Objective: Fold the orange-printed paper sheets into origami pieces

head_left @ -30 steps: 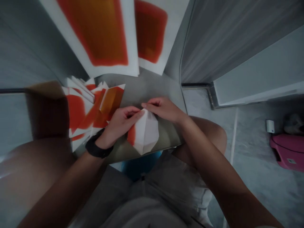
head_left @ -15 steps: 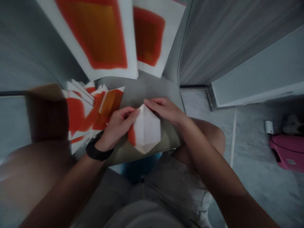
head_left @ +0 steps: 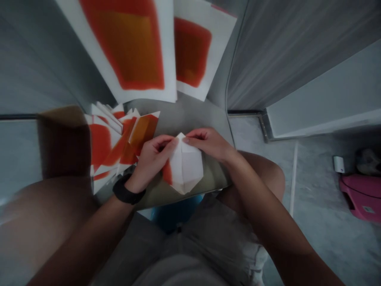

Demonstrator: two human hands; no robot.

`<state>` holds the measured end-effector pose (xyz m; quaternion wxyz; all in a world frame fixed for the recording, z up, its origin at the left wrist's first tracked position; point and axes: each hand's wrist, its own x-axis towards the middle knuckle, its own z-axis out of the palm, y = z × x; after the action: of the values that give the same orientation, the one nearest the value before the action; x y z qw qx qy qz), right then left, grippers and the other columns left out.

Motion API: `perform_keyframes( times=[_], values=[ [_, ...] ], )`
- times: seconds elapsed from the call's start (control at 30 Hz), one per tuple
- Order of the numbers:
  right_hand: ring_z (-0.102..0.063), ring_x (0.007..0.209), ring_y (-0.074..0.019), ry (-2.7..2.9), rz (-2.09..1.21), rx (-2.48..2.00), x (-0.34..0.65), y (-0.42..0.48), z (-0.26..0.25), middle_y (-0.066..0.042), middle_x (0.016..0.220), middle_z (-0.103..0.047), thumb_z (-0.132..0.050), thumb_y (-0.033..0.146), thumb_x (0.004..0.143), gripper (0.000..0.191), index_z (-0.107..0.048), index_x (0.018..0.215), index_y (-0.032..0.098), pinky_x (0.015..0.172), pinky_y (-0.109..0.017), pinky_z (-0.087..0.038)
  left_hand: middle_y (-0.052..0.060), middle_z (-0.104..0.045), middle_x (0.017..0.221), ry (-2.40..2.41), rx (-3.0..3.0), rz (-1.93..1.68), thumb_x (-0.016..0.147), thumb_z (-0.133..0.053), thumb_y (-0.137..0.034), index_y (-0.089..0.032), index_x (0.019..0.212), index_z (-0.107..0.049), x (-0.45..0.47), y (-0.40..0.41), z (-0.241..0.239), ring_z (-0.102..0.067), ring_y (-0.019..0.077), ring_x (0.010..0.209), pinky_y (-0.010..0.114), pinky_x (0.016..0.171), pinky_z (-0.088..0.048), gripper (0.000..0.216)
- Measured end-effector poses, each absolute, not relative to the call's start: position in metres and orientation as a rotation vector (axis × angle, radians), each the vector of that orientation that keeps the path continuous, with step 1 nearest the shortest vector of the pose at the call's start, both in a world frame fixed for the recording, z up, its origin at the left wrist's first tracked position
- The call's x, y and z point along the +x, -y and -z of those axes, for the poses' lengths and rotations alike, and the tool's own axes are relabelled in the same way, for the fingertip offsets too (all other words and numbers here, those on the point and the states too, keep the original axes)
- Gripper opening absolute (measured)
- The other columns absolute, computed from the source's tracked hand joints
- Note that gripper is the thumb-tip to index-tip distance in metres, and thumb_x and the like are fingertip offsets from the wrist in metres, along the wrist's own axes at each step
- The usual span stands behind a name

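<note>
Paper folding in mid-course, as seen from within the room. The folded paper [head_left: 192, 167] sat over the near edge of the grey padded seat [head_left: 198, 113], between the hands, its pale side upward and a patch of orange showing at its left flank. A lengthwise crease ran from the tip to the lower point, and the outer corners had been turned to give a many-sided outline — so the main folds appeared made, while the tip seemed the part being worked. To the left lay a heap of folded pieces [head_left: 101, 145], orange and white, which suggested that several others had been done. Beyond, two printed sheets, the larger [head_left: 133, 51] and the smaller [head_left: 204, 43], showed no such folds; they may have been stock left to work.

The left hand [head_left: 154, 155] pinched the paper's upper left edge near the tip, thumb on top and forefinger curled close to it. The right hand [head_left: 210, 143] met it from the other side, thumb pressed to the tip and forefinger bent just beyond — a narrow grip, although the dim, blurred view hid which layers lay between its fingers.
</note>
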<state>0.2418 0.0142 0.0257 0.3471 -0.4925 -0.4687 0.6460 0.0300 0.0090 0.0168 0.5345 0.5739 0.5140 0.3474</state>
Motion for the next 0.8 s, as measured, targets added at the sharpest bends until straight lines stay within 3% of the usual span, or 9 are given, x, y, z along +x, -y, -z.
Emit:
perform_keyframes(
  times=[0.27,0.53,0.8],
  values=[
    [-0.059,0.069,-0.0119,1.386,-1.649,-1.235,0.2417,-0.0140,-0.0218,0.001,0.077,-0.070,-0.082,0.052,0.079,0.034,-0.075,0.085,0.019,0.060,-0.024,-0.045,0.004,-0.078,0.100,-1.216,1.356,-0.826,0.090,-0.077,-0.052,-0.024,0.102,-0.081,0.0300,-0.0130,-0.0184,-0.069,0.0181,0.091,0.028,0.077,-0.054,0.031],
    [-0.059,0.073,-0.0129,1.364,-1.655,-1.252,0.2396,-0.0139,-0.0260,0.000,0.081,-0.070,-0.082,0.056,0.078,0.040,-0.075,0.087,0.018,0.064,-0.026,-0.045,0.001,-0.070,0.084,-1.219,1.342,-0.815,0.092,-0.073,-0.054,-0.021,0.090,-0.074,0.0296,-0.0101,-0.0170,-0.060,0.0134,0.075,0.025,0.064,-0.046,0.033],
    [-0.053,0.069,-0.0119,1.343,-1.631,-1.314,0.2365,-0.0132,-0.0247,0.001,0.075,-0.065,-0.081,0.062,0.076,0.047,-0.071,0.083,0.018,0.059,-0.025,-0.041,-0.001,-0.066,0.079,-1.267,1.351,-0.847,0.095,-0.070,-0.053,-0.020,0.085,-0.067,0.0350,-0.0071,-0.0165,-0.056,0.0121,0.072,0.025,0.065,-0.045,0.034]
  ],
)
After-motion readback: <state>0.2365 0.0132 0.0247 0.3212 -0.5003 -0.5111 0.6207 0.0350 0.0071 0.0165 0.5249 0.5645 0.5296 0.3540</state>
